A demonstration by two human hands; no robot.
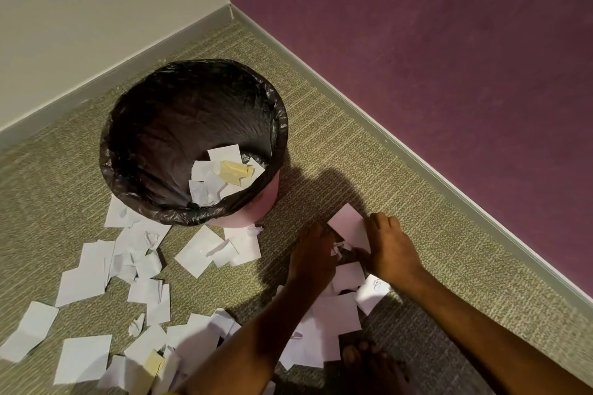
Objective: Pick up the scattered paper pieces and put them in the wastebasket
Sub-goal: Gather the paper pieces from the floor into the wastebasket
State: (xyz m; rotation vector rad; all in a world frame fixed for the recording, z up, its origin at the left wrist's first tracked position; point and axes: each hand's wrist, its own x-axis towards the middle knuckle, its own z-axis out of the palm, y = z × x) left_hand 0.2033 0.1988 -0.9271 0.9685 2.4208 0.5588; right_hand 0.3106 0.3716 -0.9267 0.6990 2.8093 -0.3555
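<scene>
Gathering paper pieces (348,277) on carpet (321,151) right of wastebasket (192,141): left hand (313,258) and right hand (393,250) both down on pile, right fingers pinching one sheet (349,228); left grip unclear. Lying scattered left and front of basket, more pieces (83,282); several already inside.

- Left hand (313,255): bare, no glove, no ring to be seen.
- Right hand (390,250): bare too, short nails, nothing on the fingers.
- Both forearms: bare as far as the frame's lower edge, no sleeve, watch or band.
- Foot (369,359): bare, toes showing, below the right hand; partly in shadow.
</scene>
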